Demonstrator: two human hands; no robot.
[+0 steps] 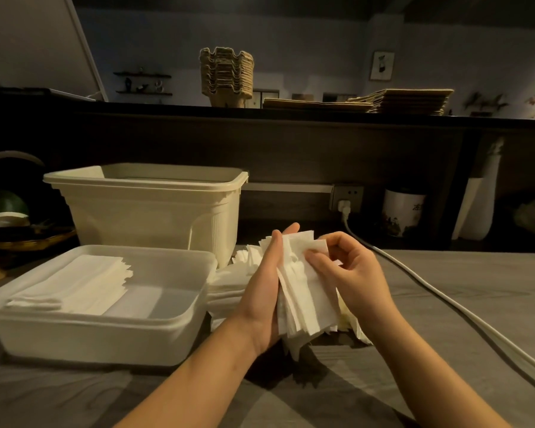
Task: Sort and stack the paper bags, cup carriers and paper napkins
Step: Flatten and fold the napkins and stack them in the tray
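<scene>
Paper napkins (303, 291), soft white fanned stack, clasped in left hand (261, 291), right hand (349, 273) pinching top sheet

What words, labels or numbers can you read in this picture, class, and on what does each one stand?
None can be read.
White jar: dark brush marks, perhaps a character, too blurred to read.
Framed picture on the wall: too small to tell.
Napkins and tubs: blank.
</scene>
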